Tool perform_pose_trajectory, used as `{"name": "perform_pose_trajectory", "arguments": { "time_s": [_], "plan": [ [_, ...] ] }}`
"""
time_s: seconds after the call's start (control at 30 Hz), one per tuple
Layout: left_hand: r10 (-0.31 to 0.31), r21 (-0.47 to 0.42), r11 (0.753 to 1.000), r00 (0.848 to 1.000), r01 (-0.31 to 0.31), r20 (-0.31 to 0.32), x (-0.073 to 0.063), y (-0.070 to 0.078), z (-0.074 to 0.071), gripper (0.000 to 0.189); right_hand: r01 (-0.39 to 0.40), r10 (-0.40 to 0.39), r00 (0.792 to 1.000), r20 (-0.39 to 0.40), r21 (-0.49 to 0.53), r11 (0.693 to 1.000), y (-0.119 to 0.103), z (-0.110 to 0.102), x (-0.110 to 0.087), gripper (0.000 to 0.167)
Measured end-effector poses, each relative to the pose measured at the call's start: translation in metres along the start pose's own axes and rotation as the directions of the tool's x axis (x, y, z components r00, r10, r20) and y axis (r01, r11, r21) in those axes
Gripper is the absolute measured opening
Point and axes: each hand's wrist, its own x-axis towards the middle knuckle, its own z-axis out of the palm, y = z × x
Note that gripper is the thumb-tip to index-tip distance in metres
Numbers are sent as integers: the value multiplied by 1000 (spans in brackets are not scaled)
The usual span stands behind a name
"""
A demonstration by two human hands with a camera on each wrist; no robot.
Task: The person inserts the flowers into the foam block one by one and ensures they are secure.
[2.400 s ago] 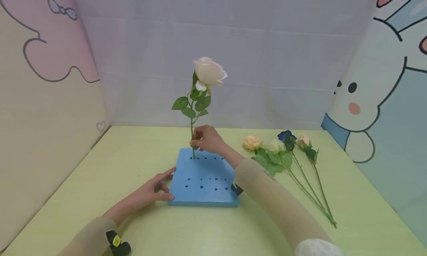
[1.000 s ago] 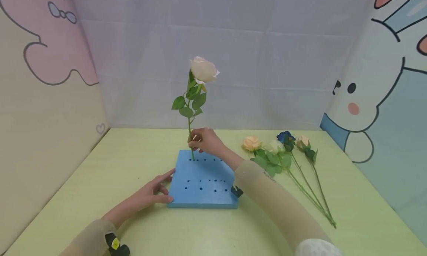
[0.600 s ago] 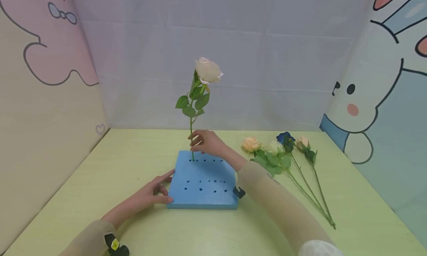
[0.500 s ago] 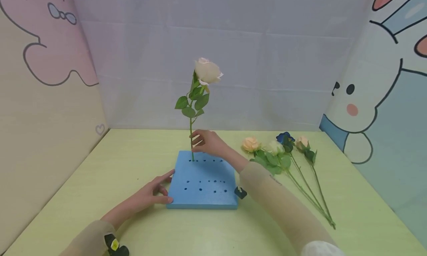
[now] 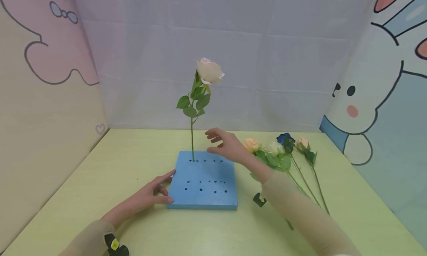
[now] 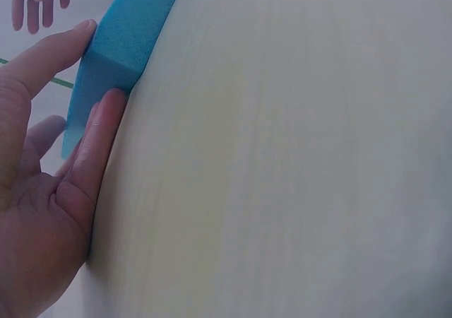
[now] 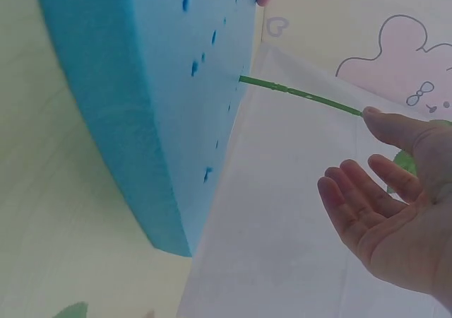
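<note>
My beige right sleeve [image 5: 297, 206] is nearest — it lies across and partly hides some cut green stems [image 5: 320, 187] on the pale yellow table [image 5: 146, 230]. My left hand [image 5: 151, 192], fingers straight and spread, touches the left side of the square, holed, light-blue foam board [image 5: 205, 174]. At its back left, the tall, green-leaved pale-pink rose [image 5: 210, 72] stands upright; my right hand [image 5: 230, 146], fingers apart, hovers just right of it. Further right lie a peach rose [image 5: 251, 145], a white rose [image 5: 275, 148], a dark-blue rose [image 5: 285, 138] and a pale-peach bud [image 5: 302, 143] — behind, whitish cloth [image 5: 250, 59].

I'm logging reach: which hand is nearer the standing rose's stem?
Right hand: just right of the stem, not touching. Left hand: farther off, leftward, touching the blue foam block.
</note>
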Motion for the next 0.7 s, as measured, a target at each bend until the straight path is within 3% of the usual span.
{"name": "perform_pose_trajectory", "arguments": {
  "time_s": [0.23, 0.7],
  "plan": [
    [8, 0, 1000, 1000, -8, -1, 1, -1, 1, 89, 15, -17, 997, -75, -25, 1000, 6, -21, -31, 49],
    [0, 8, 1000, 1000, 0, -2, 1, 0, 0, 90, -14, 5, 985, -171, -55, 998, 26, -40, -82, 50]
  ]
}}
